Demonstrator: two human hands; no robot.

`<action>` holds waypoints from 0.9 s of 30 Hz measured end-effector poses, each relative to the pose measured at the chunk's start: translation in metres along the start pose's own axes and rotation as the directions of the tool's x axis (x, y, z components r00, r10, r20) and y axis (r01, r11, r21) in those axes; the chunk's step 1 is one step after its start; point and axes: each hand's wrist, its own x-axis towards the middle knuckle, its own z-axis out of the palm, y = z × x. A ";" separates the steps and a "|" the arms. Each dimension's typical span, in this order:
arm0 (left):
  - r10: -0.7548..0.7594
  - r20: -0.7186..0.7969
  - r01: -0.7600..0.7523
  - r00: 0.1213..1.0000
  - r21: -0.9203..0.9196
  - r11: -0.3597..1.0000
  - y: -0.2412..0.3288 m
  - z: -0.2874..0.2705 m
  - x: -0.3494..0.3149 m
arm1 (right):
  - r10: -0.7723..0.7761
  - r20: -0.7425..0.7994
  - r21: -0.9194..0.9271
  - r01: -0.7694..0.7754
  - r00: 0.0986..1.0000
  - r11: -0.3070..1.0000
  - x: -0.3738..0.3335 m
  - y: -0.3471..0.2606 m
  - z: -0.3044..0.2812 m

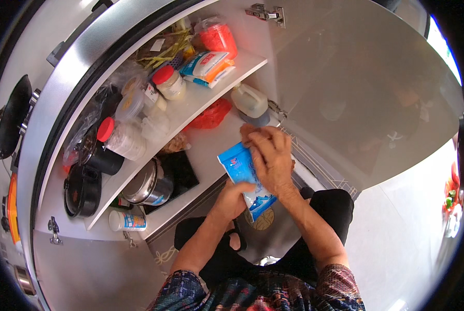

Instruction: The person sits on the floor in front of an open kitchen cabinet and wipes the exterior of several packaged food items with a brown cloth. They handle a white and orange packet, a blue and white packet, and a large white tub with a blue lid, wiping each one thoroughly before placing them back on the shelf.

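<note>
A blue and white plastic packet [240, 161] is tilted in front of me, over my lap and the cabinet's front edge. My left hand [233, 198] is closed on its lower left side, thumb across the front. At the packet's upper right, my right hand [274, 158] is closed on a crumpled reddish-brown cloth [248, 132], which sticks out past the fingers. The right hand covers the packet's right side. Just beyond it, a translucent jug [250, 101] stands on the cabinet floor beside a red plastic bag [211, 115].
The cabinet shelf [201, 101] holds red-lidded jars [172, 84], packets [207, 67] and a black pan [82, 192]. Below are a steel pot [149, 184] and a white canister [127, 221]. An open cabinet door [361, 93] stands at right, another door [94, 269] at lower left.
</note>
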 end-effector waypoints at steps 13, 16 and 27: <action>0.158 -0.090 -0.173 0.983 -0.191 0.966 0.013 0.004 0.003 | -0.207 0.162 -0.032 0.215 0.965 0.976 -0.032 -0.015 -0.014; 0.146 -0.111 -0.161 0.983 -0.139 0.977 0.009 0.001 0.007 | 0.059 0.113 0.112 -0.072 0.992 0.991 -0.009 -0.002 -0.020; 0.188 -0.073 -0.201 0.979 -0.331 0.922 0.017 -0.007 0.011 | 0.012 0.309 0.107 -0.048 0.951 0.993 -0.014 0.006 -0.031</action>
